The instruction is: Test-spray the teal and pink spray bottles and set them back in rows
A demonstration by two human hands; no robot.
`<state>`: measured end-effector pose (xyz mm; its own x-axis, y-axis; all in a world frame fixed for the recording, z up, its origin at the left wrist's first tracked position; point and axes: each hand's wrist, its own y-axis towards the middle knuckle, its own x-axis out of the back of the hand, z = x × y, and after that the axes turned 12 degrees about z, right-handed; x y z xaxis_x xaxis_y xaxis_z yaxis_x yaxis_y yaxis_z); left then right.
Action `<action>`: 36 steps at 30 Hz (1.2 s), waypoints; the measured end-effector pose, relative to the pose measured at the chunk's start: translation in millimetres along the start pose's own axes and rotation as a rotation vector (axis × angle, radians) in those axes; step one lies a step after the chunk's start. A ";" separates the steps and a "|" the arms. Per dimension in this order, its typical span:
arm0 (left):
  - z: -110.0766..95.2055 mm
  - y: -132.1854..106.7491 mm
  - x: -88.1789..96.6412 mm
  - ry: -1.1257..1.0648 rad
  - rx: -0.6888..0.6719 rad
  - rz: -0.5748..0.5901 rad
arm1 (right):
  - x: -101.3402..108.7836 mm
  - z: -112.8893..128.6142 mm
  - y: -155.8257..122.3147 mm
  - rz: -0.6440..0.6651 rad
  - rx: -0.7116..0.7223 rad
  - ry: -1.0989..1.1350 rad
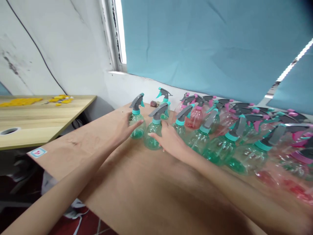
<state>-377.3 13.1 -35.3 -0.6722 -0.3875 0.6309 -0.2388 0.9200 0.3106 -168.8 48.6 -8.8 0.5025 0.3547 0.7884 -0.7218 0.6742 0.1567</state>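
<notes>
My left hand (124,128) wraps round the leftmost green spray bottle (138,133), its thumb across the front and its other fingers partly hidden behind. The bottle stands upright on the table, with a grey head and turquoise collar. Just to the right, my right hand (172,138) grips a second green spray bottle (152,143) from its right side, thumb on the clear body. Another green bottle (180,127) stands close behind the right hand. Against the wall is one more turquoise-triggered bottle (165,98), partly covered by the second one.
Rows of green and pink spray bottles (220,148) crowd the brown table (137,182) to the right. A small dark reddish object (153,103) lies by the wall. At left, a separate wooden desk (36,120) bears yellow pieces (22,101). A blue covering (207,49) hangs behind.
</notes>
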 end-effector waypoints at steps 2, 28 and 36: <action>-1.1 -1.5 -2.9 -0.004 -0.015 0.015 | 2.9 0.0 -12.1 0.010 0.007 -0.010; -106.9 -109.5 -30.0 0.043 -0.006 -0.048 | 64.8 -59.1 -194.5 0.001 0.039 -0.150; -212.4 -144.7 -116.8 -0.165 -0.263 0.606 | 71.1 -74.5 -229.4 0.113 0.167 0.293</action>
<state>-115.4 -87.1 -2.9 -0.7368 0.2249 0.6376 0.3776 0.9191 0.1122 67.9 -32.5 -33.0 0.5128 0.6078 0.6063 -0.8362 0.5134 0.1927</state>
